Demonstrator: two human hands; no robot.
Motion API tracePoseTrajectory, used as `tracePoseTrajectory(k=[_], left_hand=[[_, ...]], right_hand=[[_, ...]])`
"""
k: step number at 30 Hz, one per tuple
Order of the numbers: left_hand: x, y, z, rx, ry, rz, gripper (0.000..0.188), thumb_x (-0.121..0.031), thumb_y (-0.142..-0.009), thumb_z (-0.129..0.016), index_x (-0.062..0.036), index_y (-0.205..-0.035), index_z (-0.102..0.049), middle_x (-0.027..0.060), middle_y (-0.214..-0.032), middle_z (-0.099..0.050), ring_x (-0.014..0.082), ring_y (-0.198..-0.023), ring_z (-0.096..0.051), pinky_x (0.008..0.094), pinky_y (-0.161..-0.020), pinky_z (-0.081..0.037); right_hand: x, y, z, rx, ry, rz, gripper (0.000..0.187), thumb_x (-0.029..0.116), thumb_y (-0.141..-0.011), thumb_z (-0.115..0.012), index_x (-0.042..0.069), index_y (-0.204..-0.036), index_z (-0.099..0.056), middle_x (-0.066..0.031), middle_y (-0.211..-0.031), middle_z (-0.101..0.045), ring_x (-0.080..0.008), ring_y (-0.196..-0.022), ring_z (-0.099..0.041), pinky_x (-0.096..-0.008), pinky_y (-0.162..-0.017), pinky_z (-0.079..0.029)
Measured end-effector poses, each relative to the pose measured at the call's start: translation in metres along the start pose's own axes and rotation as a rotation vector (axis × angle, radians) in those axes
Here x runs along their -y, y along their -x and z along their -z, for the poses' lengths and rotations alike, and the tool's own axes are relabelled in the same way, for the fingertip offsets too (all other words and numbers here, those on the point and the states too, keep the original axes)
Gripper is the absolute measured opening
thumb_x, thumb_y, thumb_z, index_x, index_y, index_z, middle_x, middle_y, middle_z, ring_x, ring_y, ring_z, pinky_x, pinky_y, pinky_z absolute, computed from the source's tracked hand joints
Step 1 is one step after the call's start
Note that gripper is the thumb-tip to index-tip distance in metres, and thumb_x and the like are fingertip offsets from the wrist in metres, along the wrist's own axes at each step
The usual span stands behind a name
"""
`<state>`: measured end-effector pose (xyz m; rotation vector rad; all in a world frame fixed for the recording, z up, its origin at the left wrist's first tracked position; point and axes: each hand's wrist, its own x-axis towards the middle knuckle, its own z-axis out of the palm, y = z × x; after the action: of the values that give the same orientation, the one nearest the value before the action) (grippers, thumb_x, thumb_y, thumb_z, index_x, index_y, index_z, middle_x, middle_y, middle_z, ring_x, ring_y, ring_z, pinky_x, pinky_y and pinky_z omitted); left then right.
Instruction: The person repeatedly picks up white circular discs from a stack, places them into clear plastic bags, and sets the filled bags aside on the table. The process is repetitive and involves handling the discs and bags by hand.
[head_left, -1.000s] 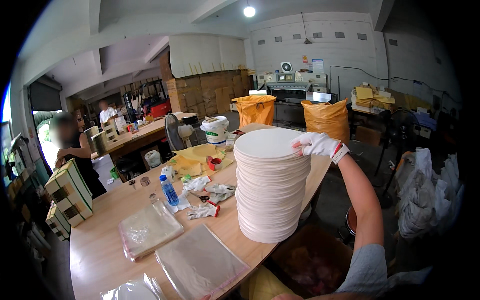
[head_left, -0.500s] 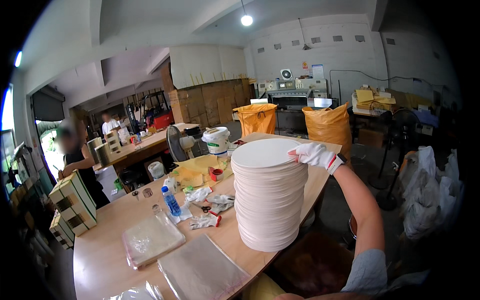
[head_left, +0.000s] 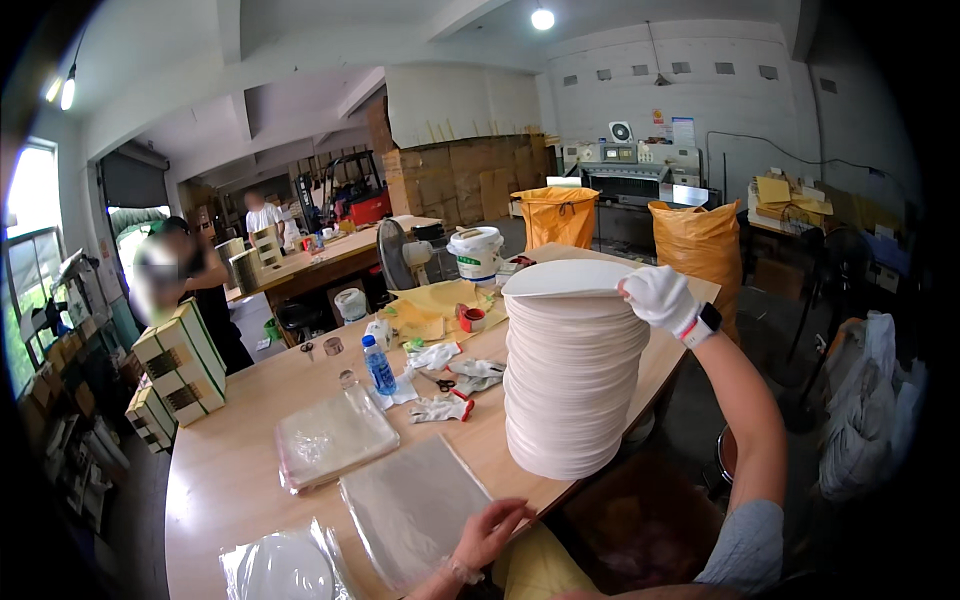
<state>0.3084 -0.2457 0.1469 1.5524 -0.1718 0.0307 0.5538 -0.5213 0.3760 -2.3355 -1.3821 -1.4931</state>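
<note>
Head view: on the table [head_left: 225, 465], a tall stack [head_left: 572, 400] of white discs stands right of a flat clear bag [head_left: 410, 500], its top disc [head_left: 565, 279] pinched at the right edge by the gloved right hand [head_left: 660, 299], while the bare left hand [head_left: 490, 535], loosely spread and apparently holding nothing, is at the bag's near-right edge.

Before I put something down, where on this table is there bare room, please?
Bare tabletop lies left of the glossy sleeves and, narrowly, between the flat sleeves and white disc stack. It is crowded around the blue bottle: gloves, scissors, yellow paper.
</note>
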Motion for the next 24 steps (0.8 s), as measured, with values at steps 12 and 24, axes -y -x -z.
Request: tracePoseTrajectory(k=[12,24], left_hand=[[-0.084,-0.074,-0.022,-0.053,0.598,-0.043,0.037,-0.021,-0.090,-0.050,-0.0054,-0.122,-0.038,0.0111,-0.115,-0.052,0.0247,-0.098,-0.058,0.0382,-0.078,-0.054],[0.065,0.084,0.144,-0.355,-0.080,0.024,0.032,-0.009,-0.089,-0.053,-0.0038,-0.119,-0.044,0.0035,-0.108,-0.055,0.0135,-0.100,-0.052,0.0290,-0.086,-0.045]], right_hand=[[0.161,0.033,0.060,0.074,-0.167,0.411,0.013,0.014,-0.062,-0.061,0.008,-0.071,-0.054,-0.0051,-0.071,-0.050,-0.0219,-0.062,-0.051,-0.0362,-0.061,-0.047],[0.250,0.123,-0.180,0.651,-1.388,-0.825,0.036,0.008,-0.076,-0.052,-0.001,-0.111,-0.055,-0.0098,-0.097,-0.058,-0.0156,-0.092,-0.053,-0.0293,-0.079,-0.042]])
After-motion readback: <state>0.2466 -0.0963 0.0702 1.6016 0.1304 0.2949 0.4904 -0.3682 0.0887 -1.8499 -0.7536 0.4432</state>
